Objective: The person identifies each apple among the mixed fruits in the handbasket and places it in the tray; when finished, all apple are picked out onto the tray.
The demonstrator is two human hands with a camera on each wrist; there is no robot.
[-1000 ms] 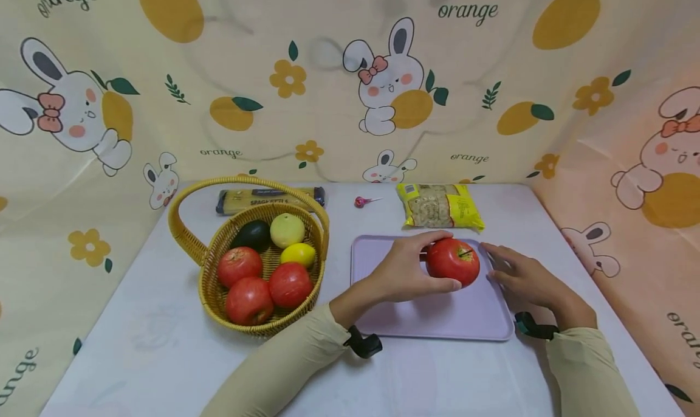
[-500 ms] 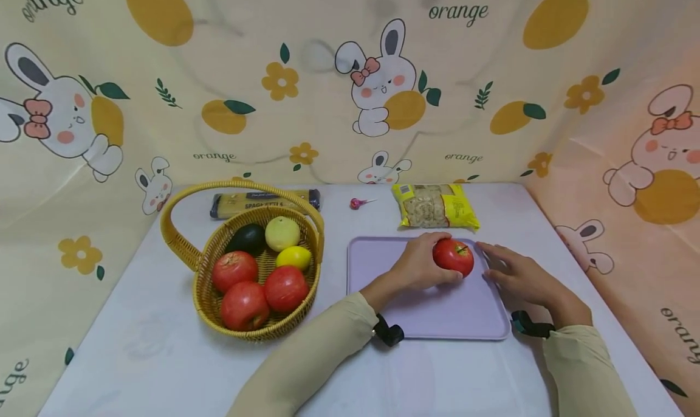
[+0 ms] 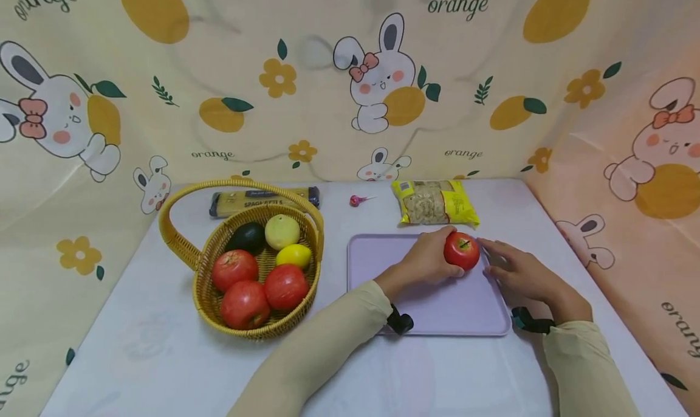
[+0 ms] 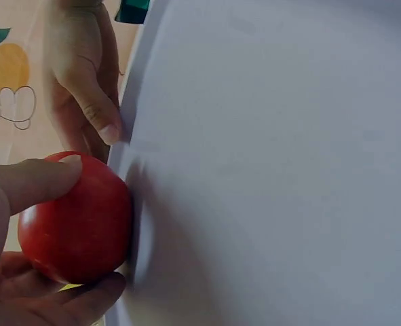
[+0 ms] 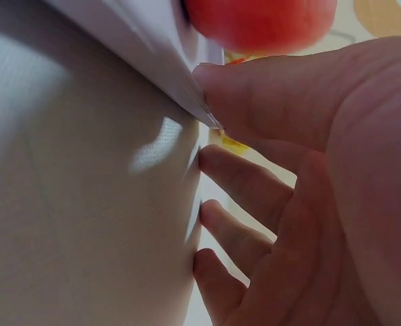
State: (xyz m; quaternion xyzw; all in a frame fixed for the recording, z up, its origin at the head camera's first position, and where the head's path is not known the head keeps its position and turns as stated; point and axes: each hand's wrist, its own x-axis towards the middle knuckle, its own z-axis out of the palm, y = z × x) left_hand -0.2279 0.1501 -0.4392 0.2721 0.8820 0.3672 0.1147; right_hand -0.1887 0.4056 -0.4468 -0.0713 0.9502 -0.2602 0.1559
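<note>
My left hand (image 3: 429, 259) grips a red apple (image 3: 462, 251) over the right part of the lilac tray (image 3: 377, 307). In the left wrist view, the thumb lies on one side of the apple (image 4: 78, 221) and fingers curl round the other side, close over the tray's surface. My right hand (image 3: 522, 274) is beside the tray's right edge. In the right wrist view its thumb (image 5: 254, 88) is at the tray's rim (image 5: 180, 95), while the other fingers (image 5: 244, 180) reach the white tabletop next to it.
Left of the tray, a handled wicker basket (image 3: 203, 310) holds several fruits, including red apples (image 3: 246, 303), a lemon (image 3: 293, 256) and an avocado (image 3: 246, 239). Behind lie a spaghetti pack (image 3: 229, 203), a lollipop (image 3: 355, 200) and a yellow food bag (image 3: 434, 203).
My left hand has carried the apple lower and to the right, over the tray's right side. My right hand has stayed at the tray's edge. The head view has shifted slightly.
</note>
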